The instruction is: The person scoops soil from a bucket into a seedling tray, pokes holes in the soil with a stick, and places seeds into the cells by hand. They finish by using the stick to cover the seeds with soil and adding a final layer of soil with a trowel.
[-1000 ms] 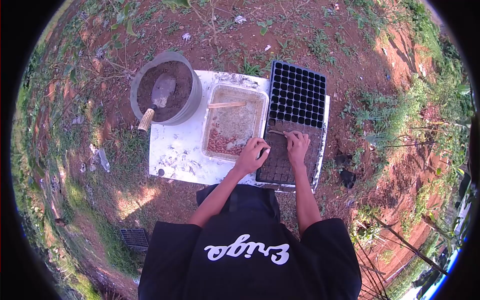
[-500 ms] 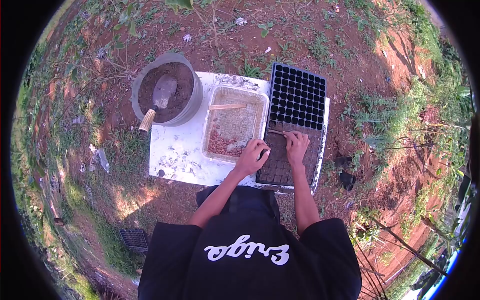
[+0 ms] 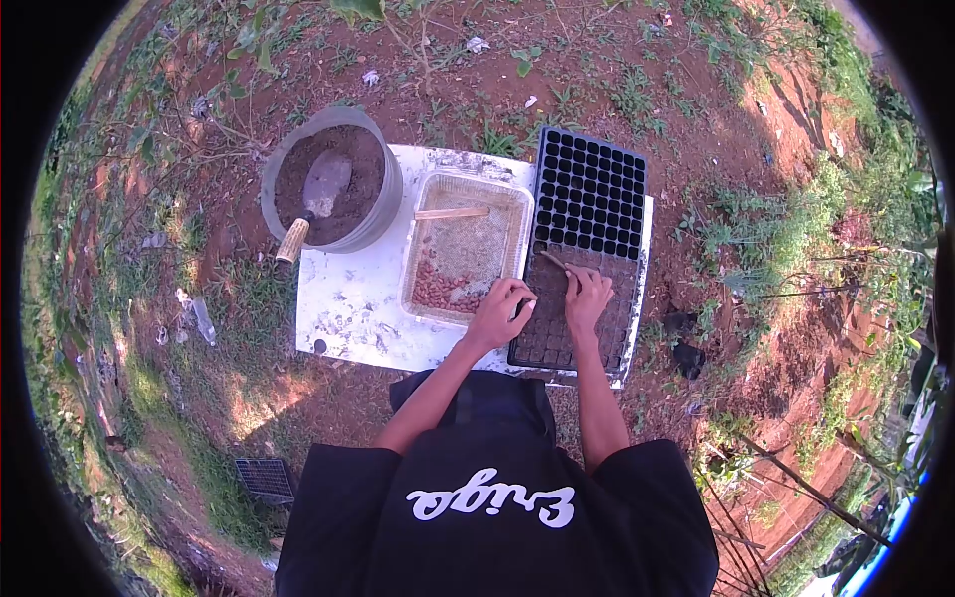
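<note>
My right hand [image 3: 589, 300] grips a short wooden stick [image 3: 553, 261], its tip over soil-filled cells of a black seedling tray [image 3: 567, 323]. The near cells of this tray hold dark soil, level with the rims; the far cells [image 3: 592, 189] look black and unfilled. At the tray's left edge, my left hand [image 3: 500, 316] has its fingers curled together; what they hold, if anything, is too small to make out. Just left of it lies a foil tray [image 3: 410, 269] with reddish-brown seeds [image 3: 443, 291] at its near end and a flat wooden strip [image 3: 452, 213] across it.
A white table [image 3: 343, 308] with dark stains carries both trays. On its left stands a grey bucket [image 3: 383, 204] of dark soil, with a trowel [image 3: 326, 184] resting in it. Another black tray [image 3: 266, 478] lies on the ground at lower left. Grass and litter surround the table.
The stick in my right hand has swung from nearly level to a steeper slant, its far end moving up. My left hand has barely moved.
</note>
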`<state>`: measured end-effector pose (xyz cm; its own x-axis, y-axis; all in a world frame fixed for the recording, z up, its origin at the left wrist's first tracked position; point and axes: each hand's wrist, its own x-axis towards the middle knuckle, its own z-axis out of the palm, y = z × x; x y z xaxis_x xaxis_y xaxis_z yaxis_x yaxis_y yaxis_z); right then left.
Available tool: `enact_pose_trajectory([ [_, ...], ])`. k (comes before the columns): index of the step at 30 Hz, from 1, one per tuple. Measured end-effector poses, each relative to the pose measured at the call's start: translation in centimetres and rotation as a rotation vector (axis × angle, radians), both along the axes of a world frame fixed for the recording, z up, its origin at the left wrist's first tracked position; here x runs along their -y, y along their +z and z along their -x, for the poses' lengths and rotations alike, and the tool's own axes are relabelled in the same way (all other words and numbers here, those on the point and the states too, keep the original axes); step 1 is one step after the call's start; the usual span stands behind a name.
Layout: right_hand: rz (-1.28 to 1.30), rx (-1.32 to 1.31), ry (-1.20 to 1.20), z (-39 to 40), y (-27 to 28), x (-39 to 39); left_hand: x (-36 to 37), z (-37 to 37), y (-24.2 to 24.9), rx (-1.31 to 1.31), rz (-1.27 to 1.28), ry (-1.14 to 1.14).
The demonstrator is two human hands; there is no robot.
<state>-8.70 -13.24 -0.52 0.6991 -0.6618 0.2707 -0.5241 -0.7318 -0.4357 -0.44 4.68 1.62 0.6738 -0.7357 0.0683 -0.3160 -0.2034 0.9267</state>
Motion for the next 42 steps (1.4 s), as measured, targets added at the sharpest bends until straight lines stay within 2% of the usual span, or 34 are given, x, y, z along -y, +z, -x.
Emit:
enact_pose_trajectory([
  [2, -0.021, 0.019, -0.06, 0.5, -0.1, -0.9, 0.0, 0.0, -0.1, 0.009, 0.004, 0.006],
  [4, 0.01, -0.022, -0.242, 1.3, -0.4, -2.0, 0.0, 0.0, 0.1, 0.002, 0.012, 0.008],
  [13, -0.05, -0.03, -0.363, 0.9, -1.5, -5.5, 0.0, 0.2, -0.3, 0.007, 0.046, 0.025],
  [20, -0.036, 0.005, -0.391, 0.0, -2.0, -6.1, -0.2, 0.2, -0.3, 0.005, 0.076, 0.029],
  [29, -0.141, 0.022, -0.309, -2.1, -1.3, -6.8, -0.4, 0.1, -0.4, -0.012, 0.039, 0.006],
  [35, -0.06, 0.032, -0.374, -2.2, -1.2, -6.4, -0.3, 0.0, -0.4, -0.007, 0.048, 0.005],
  [37, -0.145, 0.011, -0.322, -2.0, -1.2, -6.3, -0.3, 0.0, -0.3, 0.0, 0.049, 0.008],
  [40, -0.109, 0.031, -0.266, -1.8, -1.1, -6.1, -0.3, 0.1, -0.4, -0.013, 0.048, 0.007],
  [42, -0.076, 0.042, -0.313, -1.4, -1.1, -5.8, -0.3, 0.1, -0.3, -0.011, 0.049, 0.009],
])
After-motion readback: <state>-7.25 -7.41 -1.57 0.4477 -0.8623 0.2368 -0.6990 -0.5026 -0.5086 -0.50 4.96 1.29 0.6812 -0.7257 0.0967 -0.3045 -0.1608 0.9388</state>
